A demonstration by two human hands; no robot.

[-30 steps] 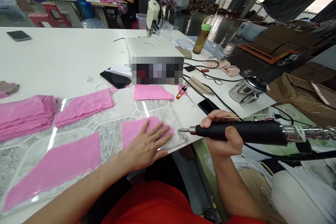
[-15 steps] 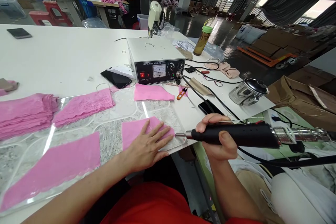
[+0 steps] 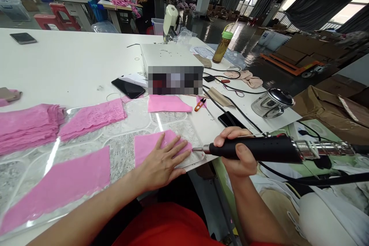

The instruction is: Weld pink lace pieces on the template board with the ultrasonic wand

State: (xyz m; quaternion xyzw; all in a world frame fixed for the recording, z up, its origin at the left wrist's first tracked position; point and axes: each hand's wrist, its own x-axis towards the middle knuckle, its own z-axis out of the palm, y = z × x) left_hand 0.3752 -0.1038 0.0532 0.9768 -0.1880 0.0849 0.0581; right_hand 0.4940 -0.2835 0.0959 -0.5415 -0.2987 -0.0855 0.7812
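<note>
Flat on a small piece of pink fabric [image 3: 144,144] lies my left hand [image 3: 163,161], its fingers spread and pressing the cloth to the clear mat. My right hand [image 3: 238,153] is wrapped round a black handheld ultrasonic welder [image 3: 259,149]. The welder's thin metal tip points left and meets the fabric's right corner, close to my left fingertips. Behind the cloth lies another cut pink piece [image 3: 168,103]. A larger pink piece [image 3: 72,177] is spread out to the left, with a lacy pink stack [image 3: 93,119] above it.
A boxy control unit [image 3: 170,55] with cables stands at the back. Around it are a phone [image 3: 128,87], orange thread snips [image 3: 199,104], a glass jug [image 3: 269,103] and a green-capped bottle [image 3: 221,48]. A thick pink stack [image 3: 29,127] sits far left. People work at a sewing machine beyond.
The welder and my right hand have shifted very slightly left, with the tip still at the fabric's corner. My left hand stays in place on the cloth.
</note>
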